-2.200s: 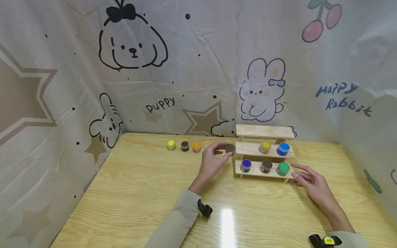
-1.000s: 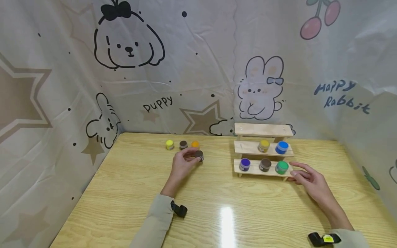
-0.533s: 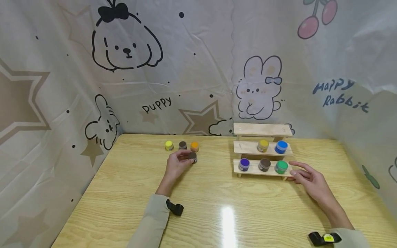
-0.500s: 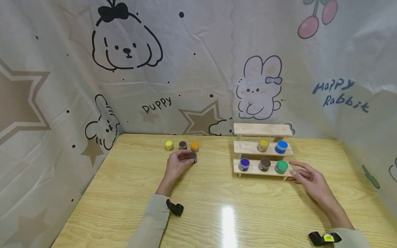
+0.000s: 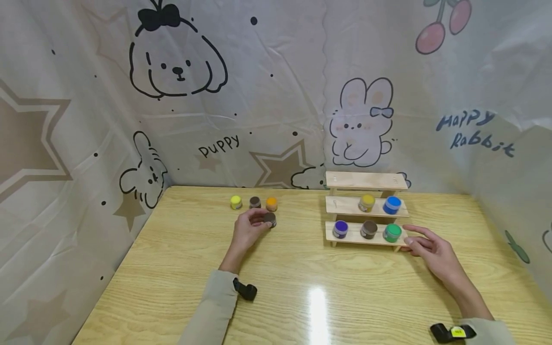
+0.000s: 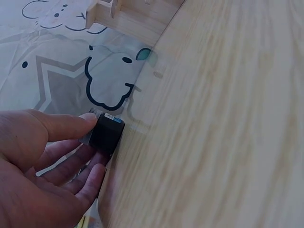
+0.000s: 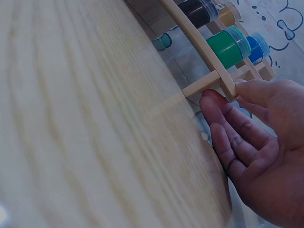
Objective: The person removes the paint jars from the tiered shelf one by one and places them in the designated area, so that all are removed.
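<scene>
My left hand pinches a small dark paint jar between thumb and fingertips, just in front of an orange paint jar. In the left wrist view the held jar is close to the tabletop, its clear end towards the thumb. A three-step wooden display stand is on the right. My right hand grips the right end of its lowest step, the thumb on one side and fingertips beneath. Near that hand sits a green paint jar; a dark brown jar and a purple jar share the step.
On the middle step are a mustard-yellow jar and a blue jar. Left of the orange jar stand another dark jar and a bright yellow jar. A printed cloth hangs behind the wooden table.
My left hand has carried the dark jar leftward from beside the stand to in front of the orange jar, almost still over the last half second. My right hand keeps its place.
</scene>
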The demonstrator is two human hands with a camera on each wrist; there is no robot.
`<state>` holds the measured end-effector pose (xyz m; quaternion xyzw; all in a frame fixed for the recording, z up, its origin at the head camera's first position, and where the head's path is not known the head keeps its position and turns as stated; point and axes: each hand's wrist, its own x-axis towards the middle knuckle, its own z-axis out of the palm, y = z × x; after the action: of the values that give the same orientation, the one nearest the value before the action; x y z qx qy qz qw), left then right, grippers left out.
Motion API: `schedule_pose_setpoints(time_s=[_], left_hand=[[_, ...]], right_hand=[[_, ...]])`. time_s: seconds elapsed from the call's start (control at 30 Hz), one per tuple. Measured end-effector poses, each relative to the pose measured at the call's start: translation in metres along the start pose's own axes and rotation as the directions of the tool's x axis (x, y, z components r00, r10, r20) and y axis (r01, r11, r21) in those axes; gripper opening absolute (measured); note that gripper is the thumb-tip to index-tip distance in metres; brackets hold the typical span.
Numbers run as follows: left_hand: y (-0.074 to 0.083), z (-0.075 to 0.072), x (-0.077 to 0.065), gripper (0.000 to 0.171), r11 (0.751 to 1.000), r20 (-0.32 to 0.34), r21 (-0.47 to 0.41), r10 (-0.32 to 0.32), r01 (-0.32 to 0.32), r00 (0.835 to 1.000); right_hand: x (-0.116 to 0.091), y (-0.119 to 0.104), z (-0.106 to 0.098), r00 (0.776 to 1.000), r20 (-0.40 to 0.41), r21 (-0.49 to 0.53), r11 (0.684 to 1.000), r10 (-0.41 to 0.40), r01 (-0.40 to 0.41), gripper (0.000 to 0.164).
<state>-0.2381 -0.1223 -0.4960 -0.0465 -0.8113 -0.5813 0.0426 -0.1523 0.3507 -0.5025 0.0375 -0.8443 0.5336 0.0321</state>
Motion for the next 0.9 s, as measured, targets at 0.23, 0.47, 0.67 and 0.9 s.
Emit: schedule_pose_setpoints(time_s=[0.23,0.47,0.67,0.9], left_hand=[[0.001,0.0,0.0,0.032,1.0,0.007,-0.017,0.006,-0.006,1.0],[0.002,-0.004,0.002,0.033,0.999,0.007,-0.043,0.004,-0.004,1.0],[0.009,-0.008,0.002,0.032,0.998,-0.008,-0.059,0.032,-0.032,0.999],[0.023,-0.003,-0.001,0.029,0.994,0.005,-0.047,0.096,-0.095,0.995]], right_hand=[[0.0,0.0,-0.001,1.0,-0.004,-0.013,1.0,0.012,-0.012,0.049],[0.001,0.0,0.0,1.0,0.0,-0.013,1.0,0.002,-0.002,0.049],[0.002,0.001,0.0,1.0,0.005,-0.01,1.0,-0.009,0.009,0.048],[0.001,0.003,-0.001,1.0,0.008,-0.002,1.0,-0.004,0.004,0.049]])
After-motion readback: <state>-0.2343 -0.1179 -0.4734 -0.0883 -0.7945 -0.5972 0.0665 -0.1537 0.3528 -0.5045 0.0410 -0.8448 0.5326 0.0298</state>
